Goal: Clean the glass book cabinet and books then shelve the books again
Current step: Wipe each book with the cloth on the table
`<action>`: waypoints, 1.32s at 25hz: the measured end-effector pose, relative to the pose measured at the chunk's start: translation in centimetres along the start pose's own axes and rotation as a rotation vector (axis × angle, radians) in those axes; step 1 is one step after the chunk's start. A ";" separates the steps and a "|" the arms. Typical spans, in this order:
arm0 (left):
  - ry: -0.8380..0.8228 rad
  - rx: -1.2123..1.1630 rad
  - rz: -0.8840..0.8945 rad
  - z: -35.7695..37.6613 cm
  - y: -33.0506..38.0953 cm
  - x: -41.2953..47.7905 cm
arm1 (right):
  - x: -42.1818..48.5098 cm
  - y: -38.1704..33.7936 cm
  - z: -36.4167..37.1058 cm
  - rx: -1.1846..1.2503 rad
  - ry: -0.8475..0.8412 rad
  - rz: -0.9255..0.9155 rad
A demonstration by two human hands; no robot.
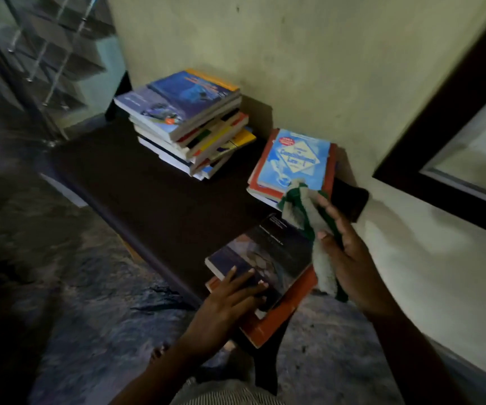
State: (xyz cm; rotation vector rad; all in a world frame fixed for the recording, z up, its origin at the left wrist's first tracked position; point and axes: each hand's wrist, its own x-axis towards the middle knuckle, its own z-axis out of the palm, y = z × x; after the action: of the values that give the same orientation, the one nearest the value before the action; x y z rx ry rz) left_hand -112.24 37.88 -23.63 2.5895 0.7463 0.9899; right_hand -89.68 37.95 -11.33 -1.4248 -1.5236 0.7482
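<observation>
Left grip [230, 299] nearest, fingers straight, pressing on dark book [268, 252] lying flat atop orange book [276, 320] at near-right end of desk [148, 194], long axis slanting near-left to far-right. Right grip [350, 255] clamped on green-white cloth [297, 206], just right of it.

At eleven o'clock the blurred glass cabinet [45, 54] runs off the edge; the cloth [300, 204] hides the blue book's [291, 159] corner.

Fluffy cloth [320, 235], glossy paper book cover [293, 160], matt dark table [154, 194].
</observation>
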 end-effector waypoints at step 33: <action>0.233 -1.134 -1.321 2.2 -10.6 20.3 | 1.6 2.6 -0.1 -0.076 0.121 0.130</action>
State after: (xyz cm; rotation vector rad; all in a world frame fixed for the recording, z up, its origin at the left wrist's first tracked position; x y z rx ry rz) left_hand -101.83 57.73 -18.67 0.7116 1.1701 0.8000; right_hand -88.36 39.88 -13.29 -1.6090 -1.3894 0.6747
